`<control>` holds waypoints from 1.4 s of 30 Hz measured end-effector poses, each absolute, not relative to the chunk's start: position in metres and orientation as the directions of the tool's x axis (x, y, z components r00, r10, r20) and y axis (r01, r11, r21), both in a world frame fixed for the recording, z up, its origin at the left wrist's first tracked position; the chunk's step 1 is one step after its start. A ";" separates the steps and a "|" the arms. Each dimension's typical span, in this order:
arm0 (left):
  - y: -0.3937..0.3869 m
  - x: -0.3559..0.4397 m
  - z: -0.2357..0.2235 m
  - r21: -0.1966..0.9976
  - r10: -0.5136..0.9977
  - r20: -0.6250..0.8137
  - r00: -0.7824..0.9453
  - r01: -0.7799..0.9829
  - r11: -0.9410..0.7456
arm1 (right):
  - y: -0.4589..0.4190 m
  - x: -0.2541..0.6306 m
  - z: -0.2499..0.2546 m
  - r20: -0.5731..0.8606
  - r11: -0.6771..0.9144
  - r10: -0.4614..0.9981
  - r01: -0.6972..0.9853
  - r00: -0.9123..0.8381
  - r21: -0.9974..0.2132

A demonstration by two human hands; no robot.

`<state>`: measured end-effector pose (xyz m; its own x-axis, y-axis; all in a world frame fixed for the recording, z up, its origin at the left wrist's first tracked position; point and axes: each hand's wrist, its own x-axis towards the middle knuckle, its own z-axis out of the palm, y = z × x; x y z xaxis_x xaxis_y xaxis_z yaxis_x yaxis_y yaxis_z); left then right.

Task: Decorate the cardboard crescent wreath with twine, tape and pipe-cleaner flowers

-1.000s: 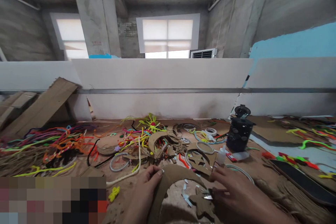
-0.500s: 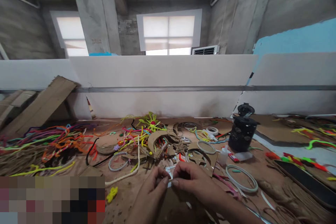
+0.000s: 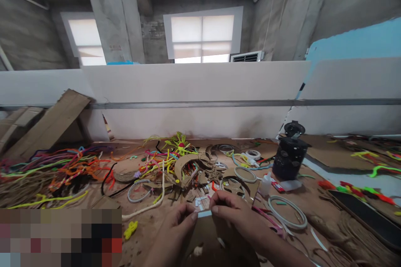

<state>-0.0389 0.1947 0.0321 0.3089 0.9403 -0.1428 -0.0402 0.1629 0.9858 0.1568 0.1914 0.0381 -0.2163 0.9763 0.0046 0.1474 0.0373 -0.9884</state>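
A short white strip, perhaps tape or paper, spans the gap between my two hands at the near side of the table. My left hand is closed in a pinch at its left end. At the other end, the thumb and fingertips of my right hand are also pinched together. Directly below the strip is a dark brown cardboard-like piece, partly covered by my hands, with small pale scraps on it. Whether the strip is stuck to this piece, I cannot tell.
Beyond my hands lies a heap of colourful pipe cleaners and cut cardboard rings. To the right are a black lidded bin, a small glue bottle, a white ring and a dark phone-like slab. Yellow pipe cleaner lies left.
My hands have drawn slightly apart, so more of the white strip shows between them. More of the brown piece is visible underneath. The view has shifted slightly.
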 end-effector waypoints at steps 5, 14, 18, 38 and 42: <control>0.194 -0.038 0.031 0.986 0.937 -0.131 0.325 -0.056 0.157 | 0.195 0.156 0.032 -0.024 0.006 0.971 0.125 -0.240 -0.992; 0.191 -0.037 0.039 0.978 0.924 -0.146 0.354 -0.086 0.188 | 0.194 0.159 0.032 -0.026 -0.020 0.972 0.029 -0.232 -0.999; 0.191 -0.036 0.040 0.978 0.928 -0.127 0.351 -0.111 0.176 | 0.194 0.160 0.033 -0.015 -0.009 0.970 0.029 -0.243 -1.000; 0.186 -0.031 0.047 0.958 0.912 -0.193 0.362 -0.131 0.254 | 0.194 0.160 0.028 0.002 0.003 0.974 0.005 -0.228 -1.000; 0.187 -0.030 0.038 0.948 0.905 -0.205 0.372 -0.155 0.278 | 0.194 0.161 0.031 0.031 0.053 0.976 0.097 -0.215 -0.994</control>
